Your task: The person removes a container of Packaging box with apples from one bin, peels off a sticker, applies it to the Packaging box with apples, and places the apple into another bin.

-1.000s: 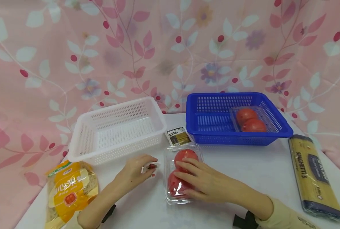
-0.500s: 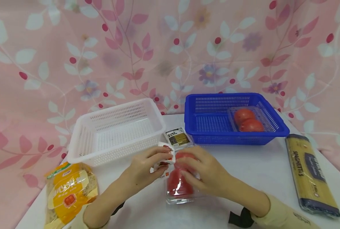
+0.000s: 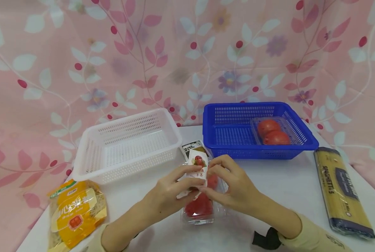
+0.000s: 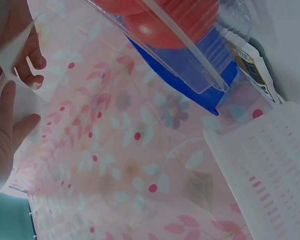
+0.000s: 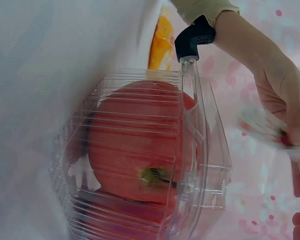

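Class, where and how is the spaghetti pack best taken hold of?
Probably round the middle of the spaghetti pack, from above with the right hand, spanning both long edges: it lies flat, long and narrow, to that hand's right.

Free tabletop (beside spaghetti packet)

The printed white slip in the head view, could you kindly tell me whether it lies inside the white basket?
No, the left hand holds the printed white slip outside the white basket.
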`<state>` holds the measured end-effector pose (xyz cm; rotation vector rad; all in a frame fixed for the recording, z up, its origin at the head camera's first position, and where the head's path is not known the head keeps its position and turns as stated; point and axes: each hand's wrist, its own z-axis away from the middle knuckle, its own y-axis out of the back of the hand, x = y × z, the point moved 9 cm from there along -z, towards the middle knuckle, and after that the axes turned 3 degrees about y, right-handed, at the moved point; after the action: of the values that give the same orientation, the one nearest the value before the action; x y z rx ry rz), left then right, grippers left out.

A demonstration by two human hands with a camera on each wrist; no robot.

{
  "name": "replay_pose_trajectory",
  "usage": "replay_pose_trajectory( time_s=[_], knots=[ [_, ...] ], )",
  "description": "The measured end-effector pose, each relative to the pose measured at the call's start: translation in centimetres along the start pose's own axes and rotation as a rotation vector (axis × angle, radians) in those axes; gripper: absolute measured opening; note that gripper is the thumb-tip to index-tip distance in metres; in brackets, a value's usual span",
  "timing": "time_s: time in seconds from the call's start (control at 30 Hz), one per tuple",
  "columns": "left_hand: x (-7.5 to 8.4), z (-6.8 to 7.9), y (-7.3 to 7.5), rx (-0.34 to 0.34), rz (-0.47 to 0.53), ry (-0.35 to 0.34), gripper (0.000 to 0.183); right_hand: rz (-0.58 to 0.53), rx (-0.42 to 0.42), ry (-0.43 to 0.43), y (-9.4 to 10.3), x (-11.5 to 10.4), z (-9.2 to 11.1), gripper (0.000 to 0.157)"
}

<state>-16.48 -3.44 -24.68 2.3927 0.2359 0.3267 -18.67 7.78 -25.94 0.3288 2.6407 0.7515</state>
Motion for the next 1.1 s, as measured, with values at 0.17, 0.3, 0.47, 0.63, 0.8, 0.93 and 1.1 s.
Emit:
replay_pose_trajectory(
  time_s=[0.17, 0.3, 0.47, 0.63, 0.8, 0.93, 1.1],
  knots=[
    [0.3, -0.1, -0.1, 0.030, 0.030, -0.021, 0.023, -0.030, -0.024, 0.001, -0.3, 0.3, -0.1, 0.031],
    [0.1, -0.1, -0.1, 0.051, 0.079, 0.000, 0.025, -0.063, -0.020, -0.017, -0.4, 0.7, -0.1, 0.030],
    [-0.6, 0.0, -0.1, 0.079, 0.187, 0.065, 0.025, -0.040, 0.011, -0.060, -0.2, 1.4, 0.0, 0.035],
    [-1.2, 0.1, -0.2, 0.101, 0.285, 0.091, 0.027, -0.043, 0.019, -0.088, -0.1, 1.7, 0.0, 0.035],
    [-1.6, 0.3, -0.5, 0.106, 0.313, 0.114, 0.032, -0.054, -0.004, -0.101, -0.3, 1.7, -0.1, 0.034],
    [-1.9, 0.6, -0.6, 0.122, 0.328, 0.169, 0.040, -0.059, -0.007, -0.090, -0.5, 1.7, -0.1, 0.035],
    [-3.4, 0.8, -0.8, 0.142, 0.484, 0.282, 0.045, -0.075, -0.019, -0.064, -0.8, 1.5, -0.1, 0.038]
  ],
)
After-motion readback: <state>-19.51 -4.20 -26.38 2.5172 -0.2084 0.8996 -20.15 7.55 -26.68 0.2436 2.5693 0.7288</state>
